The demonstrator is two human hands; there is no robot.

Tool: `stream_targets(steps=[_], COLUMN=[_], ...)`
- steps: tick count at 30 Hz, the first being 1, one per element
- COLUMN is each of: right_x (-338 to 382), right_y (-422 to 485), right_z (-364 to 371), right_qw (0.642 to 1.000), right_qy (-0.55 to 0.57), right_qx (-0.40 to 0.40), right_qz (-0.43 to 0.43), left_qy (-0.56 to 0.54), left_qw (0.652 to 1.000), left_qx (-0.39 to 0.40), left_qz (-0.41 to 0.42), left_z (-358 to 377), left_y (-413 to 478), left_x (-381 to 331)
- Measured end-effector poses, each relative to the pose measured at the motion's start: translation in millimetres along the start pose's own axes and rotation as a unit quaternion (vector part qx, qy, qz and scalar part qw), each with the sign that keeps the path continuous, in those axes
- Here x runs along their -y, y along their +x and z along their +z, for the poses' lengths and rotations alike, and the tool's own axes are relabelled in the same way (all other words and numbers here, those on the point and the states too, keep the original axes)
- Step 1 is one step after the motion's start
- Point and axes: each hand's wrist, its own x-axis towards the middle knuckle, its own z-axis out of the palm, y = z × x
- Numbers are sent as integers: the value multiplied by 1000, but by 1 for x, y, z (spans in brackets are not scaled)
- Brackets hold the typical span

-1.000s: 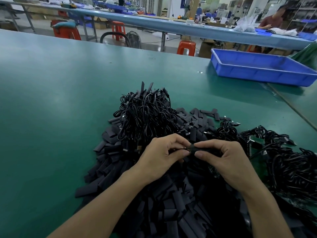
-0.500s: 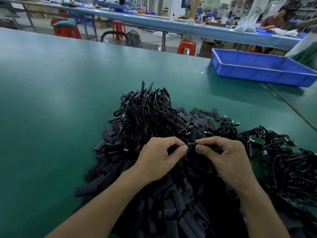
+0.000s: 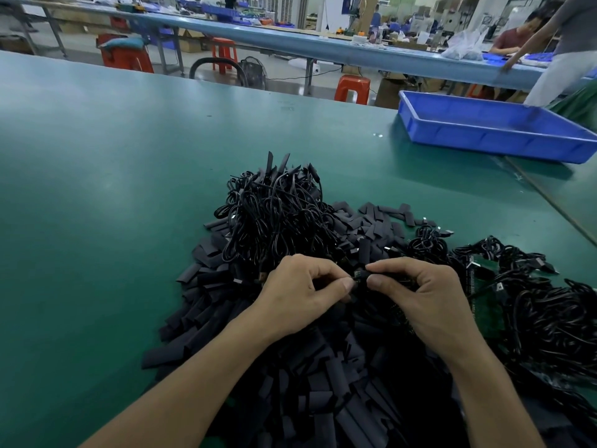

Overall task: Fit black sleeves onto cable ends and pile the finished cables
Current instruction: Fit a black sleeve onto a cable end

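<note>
My left hand [image 3: 303, 292] and my right hand [image 3: 420, 295] meet over a wide heap of flat black sleeves [image 3: 290, 383]. Between thumb and fingers of both hands sits a small black cable end [image 3: 359, 275]; whether a sleeve is on it I cannot tell. Each hand pinches it from its own side. Behind the hands rises a pile of coiled black cables [image 3: 274, 218] with sleeved ends sticking up. More tangled black cables [image 3: 533, 305] lie to the right.
The green table [image 3: 113, 189] stretches left and far. A blue plastic tray [image 3: 491, 130] stands at the back right. Beyond the table edge are red stools [image 3: 352, 88], another long bench and people working.
Both hands have kept pinching the cable end and drawn slightly closer together. The right fingers have curled tighter. A standing person has come into view at the far right.
</note>
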Motion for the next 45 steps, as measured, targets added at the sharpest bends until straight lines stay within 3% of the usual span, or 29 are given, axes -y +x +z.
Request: stream_targets(steps=[17, 45], right_x=[2, 4], right_y=[0, -1], right_z=[1, 5], right_qw=[998, 999], right_qy=[37, 30], right_qx=[36, 45], right_qz=[32, 9], left_qy=[25, 75], left_qw=[999, 996], left_qx=[15, 25], left_qz=[-14, -30], left_z=[-1, -1], left_y=[-1, 0], left_x=[-3, -7])
